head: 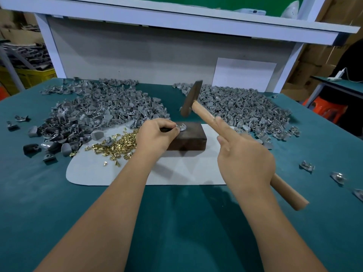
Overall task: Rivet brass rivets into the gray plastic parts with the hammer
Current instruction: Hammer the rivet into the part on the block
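Observation:
A dark metal block [191,137] lies on a white mat [176,171] at the table's middle. On the block's top left sits a gray plastic part [182,127], pinched by my left hand [157,137]. My right hand [245,160] grips the wooden handle of a hammer [191,99], index finger stretched along the handle. The hammer's dark head hangs raised and blurred just above the part. Loose brass rivets [115,145] lie heaped on the mat left of the block.
Two big heaps of gray plastic parts lie on the green table, one at back left [94,112] and one at back right [241,108]. A few single parts [306,166] lie at the right. A white shelf frame [176,18] stands behind.

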